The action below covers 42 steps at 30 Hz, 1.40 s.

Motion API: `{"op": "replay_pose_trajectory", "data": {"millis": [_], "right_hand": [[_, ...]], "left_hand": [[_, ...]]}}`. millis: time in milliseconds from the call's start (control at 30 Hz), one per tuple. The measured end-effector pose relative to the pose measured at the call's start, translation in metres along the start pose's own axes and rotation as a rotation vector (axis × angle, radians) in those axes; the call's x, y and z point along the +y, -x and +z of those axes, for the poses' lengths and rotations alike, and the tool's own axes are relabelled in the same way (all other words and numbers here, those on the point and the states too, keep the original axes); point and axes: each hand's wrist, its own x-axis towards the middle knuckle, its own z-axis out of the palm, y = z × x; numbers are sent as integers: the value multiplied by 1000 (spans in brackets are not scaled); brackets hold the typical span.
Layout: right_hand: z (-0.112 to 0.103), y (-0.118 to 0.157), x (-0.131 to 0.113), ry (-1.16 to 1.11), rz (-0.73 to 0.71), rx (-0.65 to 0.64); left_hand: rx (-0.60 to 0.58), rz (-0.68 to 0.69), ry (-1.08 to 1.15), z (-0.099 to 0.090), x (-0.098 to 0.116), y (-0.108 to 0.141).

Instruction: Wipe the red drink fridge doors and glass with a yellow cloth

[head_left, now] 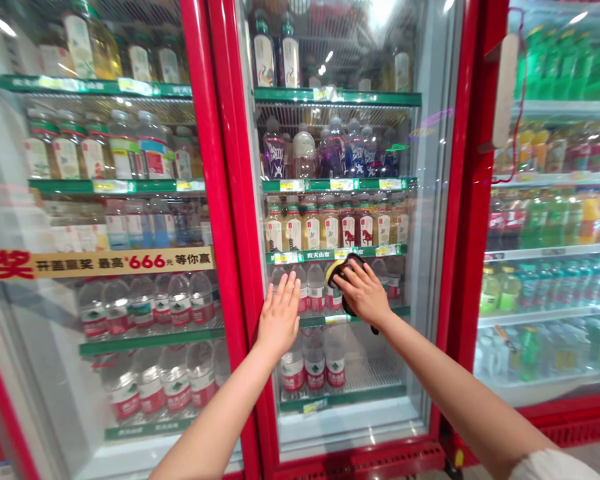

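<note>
My left hand lies flat against the glass door of the middle drinks fridge, close to its red frame. Its fingers are straight and it holds nothing. My right hand is closed over a black hand-held cleaning pad with a yellow edge, held up to the same glass. The pad's underside and part of its body are hidden by my fingers. Behind the glass, water bottles with red and white labels stand on the shelf at the height of my hands.
Tea bottles fill the shelf above. On the left is another fridge door, crossed by a beige printed strip. A red upright runs between the doors. At right, a pale handle and red cord stand before shelves of green bottles.
</note>
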Motion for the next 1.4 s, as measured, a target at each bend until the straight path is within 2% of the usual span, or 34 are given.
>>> {"op": "replay_pose_trajectory", "data": {"millis": [67, 133, 200, 267, 333, 367, 433, 500, 567, 633, 700, 767, 833, 900, 967, 1033, 1100, 1167, 1267, 1333, 1400], "right_hand": [[0, -24, -4, 13, 157, 63], [4, -36, -15, 12, 216, 88], [11, -27, -30, -13, 115, 55], [15, -2, -37, -51, -77, -23], [15, 22, -34, -76, -204, -91], [12, 30, -28, -75, -203, -103], [7, 29, -14, -47, -72, -67], [3, 10, -4, -8, 149, 21], [3, -16, -7, 15, 318, 98], [8, -36, -23, 14, 347, 118], [15, -37, -45, -2, 253, 83], [21, -20, -61, -23, 94, 22], [23, 6, -63, -37, -58, -35], [21, 26, -51, -42, -132, -70], [17, 28, -35, -33, -59, -41], [14, 10, -26, -16, 132, 51], [15, -19, -31, -7, 309, 145], [20, -47, -51, -24, 352, 172], [31, -58, -88, -68, 216, 124], [36, -43, -102, -88, 76, 81], [38, -21, -103, -95, -62, 45]], "left_hand": [[-4, -16, -7, -1, -2, 1], [-12, -31, -14, -2, -3, 2], [-18, -38, -16, -3, -4, 5], [-19, -39, -13, -4, -5, 10], [-19, -34, -9, -6, -8, 15], [-20, -31, -8, -7, -9, 18], [-19, -32, -8, -8, -13, 23], [-11, -40, -6, -10, -18, 27], [-6, -48, -2, -10, -20, 28], [-11, -58, 0, -10, -20, 29], [-23, -66, 2, -8, -17, 30], [-30, -71, 9, -6, -14, 32], [-29, -70, 20, -5, -13, 36], [-21, -63, 28, -5, -14, 42], [-14, -53, 29, -6, -17, 48], [-11, -51, 25, -8, -22, 53], [-9, -63, 21, -9, -26, 56], [-4, -79, 18, -9, -28, 57], [1, -94, 13, -7, -26, 60], [3, -99, 11, -5, -25, 63], [3, -99, 14, -4, -24, 68]]}}
